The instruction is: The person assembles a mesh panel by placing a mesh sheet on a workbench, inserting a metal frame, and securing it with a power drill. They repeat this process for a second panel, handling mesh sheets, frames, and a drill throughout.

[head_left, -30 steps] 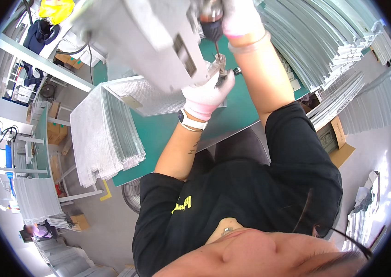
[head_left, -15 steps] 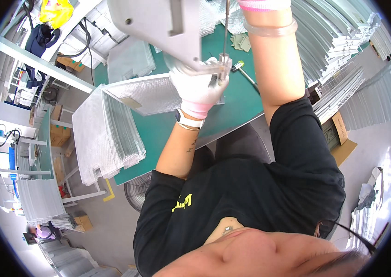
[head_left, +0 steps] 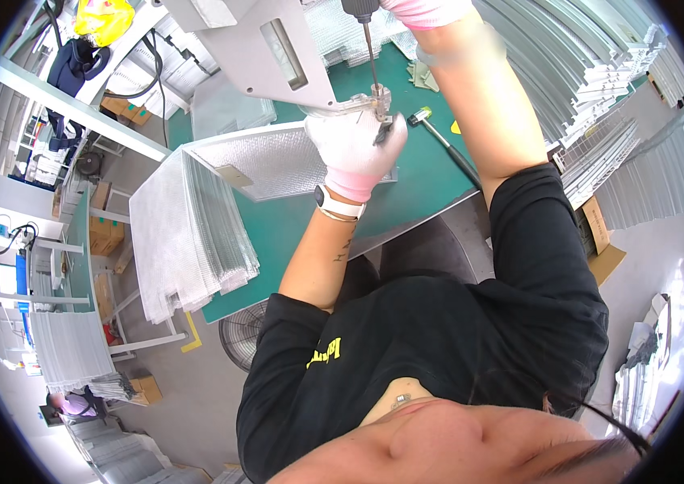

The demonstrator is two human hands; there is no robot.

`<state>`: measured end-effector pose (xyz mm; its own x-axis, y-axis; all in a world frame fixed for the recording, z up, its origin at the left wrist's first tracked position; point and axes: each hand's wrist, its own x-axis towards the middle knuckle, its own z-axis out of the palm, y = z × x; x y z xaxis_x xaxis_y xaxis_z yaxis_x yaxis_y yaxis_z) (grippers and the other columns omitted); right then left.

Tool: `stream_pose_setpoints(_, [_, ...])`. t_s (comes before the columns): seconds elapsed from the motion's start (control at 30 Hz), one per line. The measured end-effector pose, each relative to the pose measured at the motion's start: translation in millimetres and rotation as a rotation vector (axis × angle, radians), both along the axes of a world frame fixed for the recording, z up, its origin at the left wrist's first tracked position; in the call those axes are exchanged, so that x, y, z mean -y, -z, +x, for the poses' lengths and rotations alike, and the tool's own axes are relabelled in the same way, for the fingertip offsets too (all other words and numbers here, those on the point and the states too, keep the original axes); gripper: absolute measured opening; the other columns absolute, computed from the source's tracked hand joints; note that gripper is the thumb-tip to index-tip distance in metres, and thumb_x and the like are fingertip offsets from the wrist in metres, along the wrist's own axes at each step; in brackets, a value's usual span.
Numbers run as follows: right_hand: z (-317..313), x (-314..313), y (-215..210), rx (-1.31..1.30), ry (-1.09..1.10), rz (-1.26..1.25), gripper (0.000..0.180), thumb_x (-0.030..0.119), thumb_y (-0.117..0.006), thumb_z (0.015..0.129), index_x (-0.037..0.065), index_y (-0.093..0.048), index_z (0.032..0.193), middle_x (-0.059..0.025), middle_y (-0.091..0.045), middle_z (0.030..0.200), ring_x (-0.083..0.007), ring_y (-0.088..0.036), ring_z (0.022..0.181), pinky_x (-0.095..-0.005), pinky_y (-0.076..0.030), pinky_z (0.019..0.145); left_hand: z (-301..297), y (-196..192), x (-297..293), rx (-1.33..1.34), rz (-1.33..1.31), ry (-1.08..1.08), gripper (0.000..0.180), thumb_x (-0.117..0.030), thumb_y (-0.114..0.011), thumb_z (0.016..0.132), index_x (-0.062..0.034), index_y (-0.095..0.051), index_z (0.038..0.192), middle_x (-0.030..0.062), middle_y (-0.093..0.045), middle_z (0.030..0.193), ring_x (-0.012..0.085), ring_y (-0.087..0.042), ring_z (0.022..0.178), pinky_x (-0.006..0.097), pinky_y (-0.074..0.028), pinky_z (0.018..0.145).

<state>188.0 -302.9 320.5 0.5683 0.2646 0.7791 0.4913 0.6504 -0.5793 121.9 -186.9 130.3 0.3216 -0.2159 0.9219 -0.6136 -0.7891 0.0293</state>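
Head view looks down over a green-topped worktop (head_left: 293, 234) that carries the whole job, its near edge just in front of the person's black-sleeved body. Largest on it is a thick stack of silvery mesh filter panels (head_left: 188, 234) standing on edge at the left, leaning together so that each can be drawn off the end in turn. Beside that stack one flat mesh panel with a metal frame (head_left: 277, 169) lies on the mat under the hands, likely set there as the next piece or as a rest.

Raised above it is a grey sheet-metal housing with a narrow rectangular window (head_left: 261, 52), tilted up toward the camera so its lower corner is open to the tool. The left hand (head_left: 354, 145), in a white glove with a pink cuff, has its grip closed around that lower corner and a small clear plastic fitting (head_left: 362, 103), steadying both so they do not turn. The right hand (head_left: 426, 10), also gloved, is mostly cut off at the top edge; its grip appears wrapped on the body of a powered screwdriver (head_left: 358, 8), whose long thin bit (head_left: 371, 56) stands nearly upright and meets the fitting just above the left fingers.

Off to the right, a small black-handled hammer (head_left: 439, 137) lies well apart on the mat, within reach.
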Motion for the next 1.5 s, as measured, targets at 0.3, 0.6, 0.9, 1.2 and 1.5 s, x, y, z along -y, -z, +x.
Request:
stream_pose_setpoints(0.3, [12.5,2.6,4.3,0.038,-0.013,-0.062,0.016,0.024,-0.062,0.096,0.008,-0.062,0.092,0.0002,-0.06,0.078,-0.0071,-0.056,0.069,-0.0201,-0.045,0.061,3.9,-8.7,2.5,0.014,-0.044,0.102,0.022,-0.011,-0.074,0.065,-0.0121,-0.068,0.087,0.0008,-0.061,0.069,0.024,-0.059,0.059,0.035,-0.044,0.057])
stream_pose_setpoints(0.6, [5.5,-8.2,12.6,0.089,-0.124,-0.143,0.014,0.02,-0.063,0.094,0.007,-0.056,0.095,-0.0007,-0.058,0.078,-0.0065,-0.052,0.067,-0.0191,-0.042,0.058,7.1,3.9,-1.5,-0.119,-0.085,0.024,0.011,-0.021,-0.071,0.069,-0.0198,-0.067,0.079,-0.003,-0.059,0.065,0.0214,-0.056,0.056,0.035,-0.04,0.056])
stream_pose_setpoints(0.9, [-17.5,-12.7,35.8,-0.215,-0.348,-0.141,0.037,0.018,-0.066,0.091,0.005,-0.053,0.122,-0.0008,-0.059,0.083,-0.0052,-0.052,0.07,-0.0181,-0.042,0.061,12.8,5.9,-0.6,-0.031,-0.139,0.239,0.012,-0.018,-0.075,0.071,-0.0139,-0.065,0.077,0.0021,-0.057,0.065,0.0225,-0.057,0.06,0.035,-0.042,0.054])
stream_pose_setpoints(1.2, [-1.5,-19.5,59.2,-0.314,-0.303,-0.033,0.04,0.016,-0.068,0.087,0.002,-0.058,0.122,0.0013,-0.059,0.087,-0.0051,-0.052,0.072,-0.0175,-0.04,0.061,1.6,-5.5,0.0,-0.27,-0.06,0.158,0.016,-0.023,-0.075,0.078,-0.0105,-0.065,0.08,0.0039,-0.058,0.066,0.0225,-0.057,0.061,0.036,-0.042,0.054])
stream_pose_setpoints(1.5, [-10.6,-12.7,64.2,-0.302,-0.301,0.006,0.052,0.023,-0.073,0.083,0.001,-0.055,0.127,-0.0001,-0.06,0.093,-0.0061,-0.055,0.076,-0.0195,-0.046,0.061,6.2,-4.5,-4.0,-0.05,0.051,0.172,0.013,-0.016,-0.076,0.074,-0.0083,-0.069,0.082,0.0046,-0.058,0.064,0.023,-0.057,0.056,0.035,-0.042,0.052])
